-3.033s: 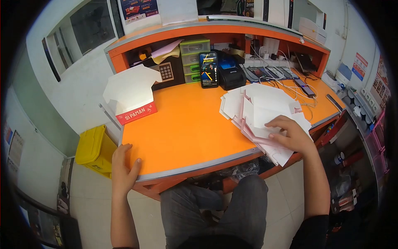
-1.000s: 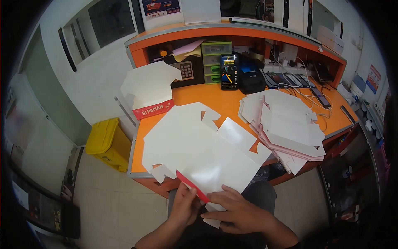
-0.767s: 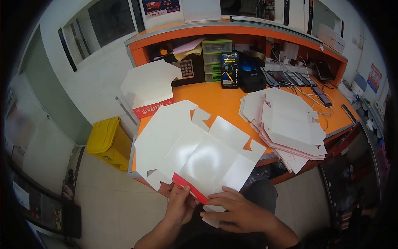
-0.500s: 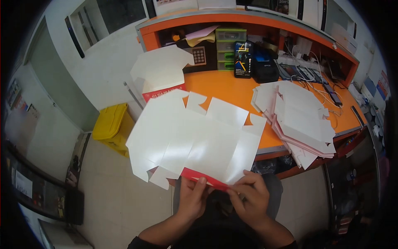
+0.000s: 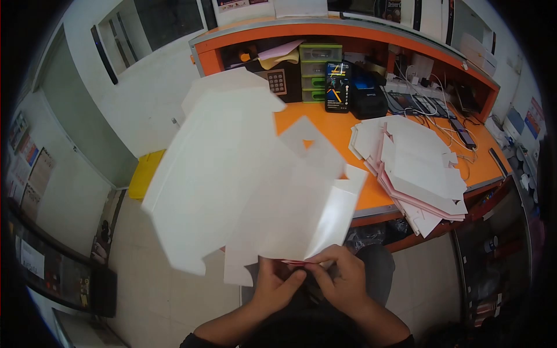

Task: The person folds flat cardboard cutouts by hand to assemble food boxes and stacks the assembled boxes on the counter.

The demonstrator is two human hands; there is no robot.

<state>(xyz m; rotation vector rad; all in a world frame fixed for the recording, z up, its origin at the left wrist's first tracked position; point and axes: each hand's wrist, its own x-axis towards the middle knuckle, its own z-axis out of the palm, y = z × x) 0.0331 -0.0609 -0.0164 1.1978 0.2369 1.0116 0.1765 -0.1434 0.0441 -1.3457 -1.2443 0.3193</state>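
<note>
A large white cardboard box blank (image 5: 214, 168), notched along its sides and scored with fold lines, spreads from my lap up over the table's front edge. Its near edge is pinched by my left hand (image 5: 277, 289), thumb on top. Close beside it, my right hand (image 5: 342, 277) grips the same edge between thumb and fingers. Between the hands a thin red strip of the flap (image 5: 295, 263) shows, folded nearly out of sight. The far part of the blank is blurred by motion and bent upward.
A stack of similar blanks (image 5: 420, 159) lies on the right of the orange table (image 5: 299, 110). Behind stand a phone (image 5: 337, 87), green-framed drawers (image 5: 313, 72) and a keypad safe (image 5: 277, 81). Cables (image 5: 435, 110) tangle at the right. A yellow bin (image 5: 144, 177) is at the left.
The blank's far part has swung up and left, covering the red-lettered box behind it. The near red flap has turned mostly out of view, and my hands are closer together.
</note>
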